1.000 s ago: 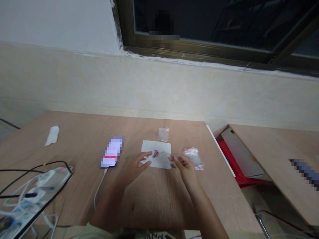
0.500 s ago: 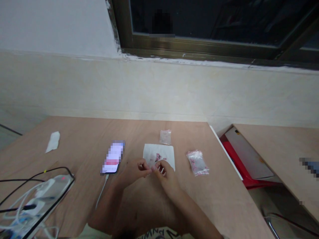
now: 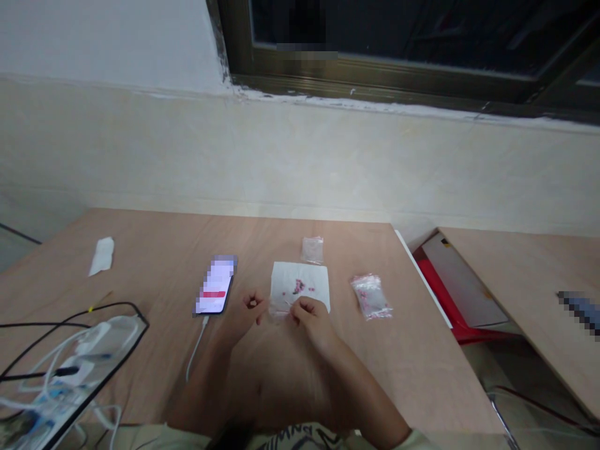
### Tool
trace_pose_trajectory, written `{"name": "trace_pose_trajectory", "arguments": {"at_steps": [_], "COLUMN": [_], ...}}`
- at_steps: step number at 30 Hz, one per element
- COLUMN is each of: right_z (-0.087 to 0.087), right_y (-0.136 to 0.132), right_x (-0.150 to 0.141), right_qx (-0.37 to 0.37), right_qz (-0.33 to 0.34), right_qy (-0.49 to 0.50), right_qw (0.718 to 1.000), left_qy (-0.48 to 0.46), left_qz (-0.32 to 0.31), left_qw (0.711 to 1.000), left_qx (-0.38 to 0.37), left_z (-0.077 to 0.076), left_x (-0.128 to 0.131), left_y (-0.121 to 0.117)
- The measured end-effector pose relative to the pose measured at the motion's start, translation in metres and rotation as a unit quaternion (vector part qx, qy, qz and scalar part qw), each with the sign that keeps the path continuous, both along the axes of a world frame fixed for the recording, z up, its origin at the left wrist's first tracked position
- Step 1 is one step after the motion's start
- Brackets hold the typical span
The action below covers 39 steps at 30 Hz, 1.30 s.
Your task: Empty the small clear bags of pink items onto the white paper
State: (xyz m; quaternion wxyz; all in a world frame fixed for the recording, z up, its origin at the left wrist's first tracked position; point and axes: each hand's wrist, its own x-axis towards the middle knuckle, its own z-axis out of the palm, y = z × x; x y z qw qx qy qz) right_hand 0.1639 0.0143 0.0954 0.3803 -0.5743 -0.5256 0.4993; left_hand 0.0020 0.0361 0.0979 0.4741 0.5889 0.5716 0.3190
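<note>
My left hand [image 3: 247, 315] is pinched closed at the lower left of a white sheet of paper [image 3: 284, 273]. A small see-through plastic bag [image 3: 279, 312] seems to hang from its fingertips, faint against the sheet. My right hand [image 3: 312, 317] is closed in a pinch over the sheet's lower edge; what sits between its fingertips is too small to make out. Several tiny pink and dark red pieces [image 3: 299, 287] lie on the paper. Behind it rests a flat clear bag [image 3: 312, 249], and to the right a fuller clear bag with pink edges [image 3: 372, 296].
A phone [image 3: 216, 285] with a lit screen lies left of my hands, its white cable [image 3: 197, 350] plugged in. At the near left a power strip [image 3: 117, 334] carries tangled cords. A white scrap [image 3: 102, 256] lies far left. A second table [image 3: 529, 275] stands right, past a gap.
My hands have moved apart from where their fingertips met, and the clear bag now shows between them. The view has tipped down slightly.
</note>
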Motion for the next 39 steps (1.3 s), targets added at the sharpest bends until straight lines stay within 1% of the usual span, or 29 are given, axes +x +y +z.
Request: {"name": "trace_pose_trajectory", "arguments": {"at_steps": [1,3,4,7,9,11,13,14,17,18,20,23,25,28,31,35,37,39], "right_z": [-0.002,-0.006,-0.008,-0.014,-0.017,-0.02,-0.022,-0.024,-0.03,-0.033,-0.04,-0.053,-0.061,-0.073,-0.088,-0.102,-0.103,-0.101], "right_y": [-0.002,-0.004,-0.005,-0.006,-0.005,-0.003,0.001,0.003,0.01,0.012,0.017,0.021,0.021,0.022,0.025,0.03,0.031,0.031], "right_x": [-0.002,-0.007,-0.01,-0.014,-0.01,-0.003,0.004,0.006,0.009,0.008,0.008,0.009,0.01,0.012,0.012,0.013,0.014,0.015], "right_qx": [0.003,0.013,0.015,0.02,0.034,0.053,0.045,0.03,-0.011,-0.013,-0.011,-0.018,-0.02,0.01,0.048,0.042,0.035,0.021], "right_qz": [-0.016,-0.04,-0.041,-0.014,-0.018,-0.033,-0.022,-0.006,0.03,0.031,0.006,-0.075,-0.107,-0.095,-0.093,-0.099,-0.095,-0.089], "right_qy": [-0.03,-0.06,-0.056,-0.002,0.017,0.033,0.066,0.09,0.155,0.167,0.175,0.152,0.12,0.049,-0.015,-0.018,-0.008,0.0], "right_qw": [0.999,0.997,0.997,1.0,0.999,0.998,0.997,0.995,0.987,0.985,0.985,0.985,0.987,0.994,0.994,0.994,0.995,0.996], "left_qy": [0.01,0.023,0.03,0.051,0.046,0.03,0.009,-0.007,-0.079,-0.099,-0.122,-0.117,-0.104,-0.09,-0.082,-0.077,-0.09,-0.105], "left_qz": [0.01,0.008,-0.001,-0.049,-0.07,-0.051,-0.019,-0.023,-0.07,-0.077,-0.069,-0.026,0.006,0.031,0.045,0.039,0.038,0.036], "left_qw": [1.0,0.999,0.998,0.993,0.992,0.996,0.999,1.0,0.992,0.988,0.985,0.988,0.991,0.992,0.992,0.993,0.992,0.989], "left_qx": [0.01,0.031,0.047,0.091,0.092,0.072,0.038,0.015,-0.068,-0.087,-0.102,-0.093,-0.086,-0.088,-0.084,-0.077,-0.085,-0.096], "left_z": [-0.001,-0.002,-0.002,-0.002,-0.003,-0.005,-0.011,-0.014,-0.026,-0.03,-0.037,-0.045,-0.049,-0.055,-0.061,-0.067,-0.067,-0.066], "left_x": [0.003,0.01,0.014,0.019,0.015,0.007,0.0,-0.002,-0.004,-0.004,-0.003,-0.005,-0.007,-0.01,-0.013,-0.017,-0.018,-0.018], "left_y": [-0.003,-0.01,-0.013,-0.022,-0.023,-0.022,-0.019,-0.017,-0.014,-0.012,-0.008,0.001,0.008,0.016,0.02,0.021,0.02,0.02]}}
